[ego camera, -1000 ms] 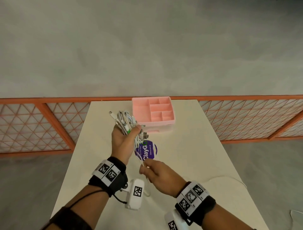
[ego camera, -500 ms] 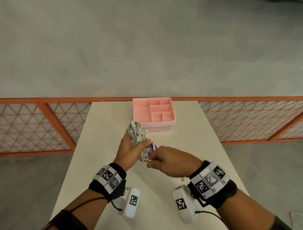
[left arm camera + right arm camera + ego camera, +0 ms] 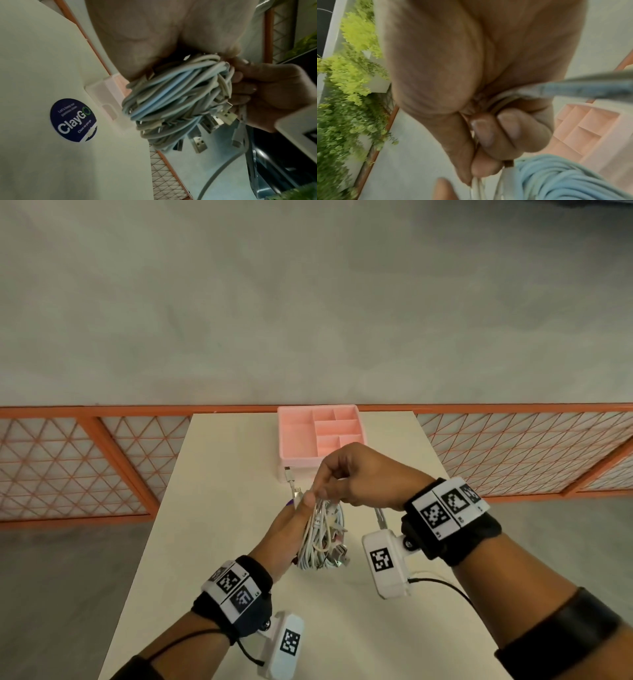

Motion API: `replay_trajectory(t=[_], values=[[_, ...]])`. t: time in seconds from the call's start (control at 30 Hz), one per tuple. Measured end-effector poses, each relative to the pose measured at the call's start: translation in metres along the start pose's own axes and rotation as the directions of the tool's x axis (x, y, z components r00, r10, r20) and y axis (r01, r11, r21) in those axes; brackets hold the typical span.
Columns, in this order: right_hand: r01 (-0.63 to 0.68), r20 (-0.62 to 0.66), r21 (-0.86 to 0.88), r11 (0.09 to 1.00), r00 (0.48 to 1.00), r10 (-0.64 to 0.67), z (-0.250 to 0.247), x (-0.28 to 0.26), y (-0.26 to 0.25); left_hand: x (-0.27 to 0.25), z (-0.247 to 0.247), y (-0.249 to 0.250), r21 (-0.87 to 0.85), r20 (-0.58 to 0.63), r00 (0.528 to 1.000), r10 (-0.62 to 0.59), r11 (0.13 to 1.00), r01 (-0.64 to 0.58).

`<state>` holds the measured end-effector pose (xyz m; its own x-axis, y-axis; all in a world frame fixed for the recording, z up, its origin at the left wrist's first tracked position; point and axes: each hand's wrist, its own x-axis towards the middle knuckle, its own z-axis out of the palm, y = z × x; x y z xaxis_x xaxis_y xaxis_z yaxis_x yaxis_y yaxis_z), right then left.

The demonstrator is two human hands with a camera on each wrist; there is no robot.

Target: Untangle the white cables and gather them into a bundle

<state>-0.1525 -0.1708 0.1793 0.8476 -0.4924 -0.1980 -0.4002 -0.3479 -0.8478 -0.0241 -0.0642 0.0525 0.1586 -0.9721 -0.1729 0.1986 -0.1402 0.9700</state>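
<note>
A coiled bundle of white cables (image 3: pixel 320 539) with several USB plugs hangs upright above the cream table (image 3: pixel 219 508). My left hand (image 3: pixel 301 506) grips the bundle from its left side, thumb up against the top. My right hand (image 3: pixel 325 484) comes over from the right, its fingers curled round cable strands at the top of the bundle. In the left wrist view the bundle (image 3: pixel 180 101) fills the middle and the right hand (image 3: pixel 271 92) clasps its far side. The right wrist view shows fingertips (image 3: pixel 488 129) closed on thin strands beside the coil (image 3: pixel 556 178).
A pink compartment tray (image 3: pixel 322 429) stands at the table's far edge, just behind my hands. A round purple sticker (image 3: pixel 73 119) is on the tabletop under the bundle. Orange lattice railings (image 3: pixel 68 467) flank the table. Green plants (image 3: pixel 351 81) show in the right wrist view.
My right hand rose from below the bundle, crossed over and now grips its top. The left hand turned, so the bundle hangs upright and nearer to me, covering the sticker in the head view.
</note>
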Motion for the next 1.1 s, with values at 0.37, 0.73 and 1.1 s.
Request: replay_trajectory(t=[0.37, 0.73, 1.1], values=[[-0.012, -0.015, 0.116, 0.993, 1.000, 0.014, -0.015, 0.015, 0.016, -0.007, 0.004, 0.023, -0.178, 0.225, 0.973, -0.043, 0.980, 0.085], [0.047, -0.210, 0.220, 0.974, 0.978, 0.001, -0.001, 0.019, 0.055, -0.011, -0.010, 0.035, -0.373, 0.478, 0.876, -0.064, 0.888, 0.269], [0.224, -0.392, 0.487, 0.844, 0.920, -0.017, 0.022, 0.018, 0.080, -0.003, -0.020, 0.042, -0.513, 0.461, 0.887, 0.024, 0.822, 0.245]])
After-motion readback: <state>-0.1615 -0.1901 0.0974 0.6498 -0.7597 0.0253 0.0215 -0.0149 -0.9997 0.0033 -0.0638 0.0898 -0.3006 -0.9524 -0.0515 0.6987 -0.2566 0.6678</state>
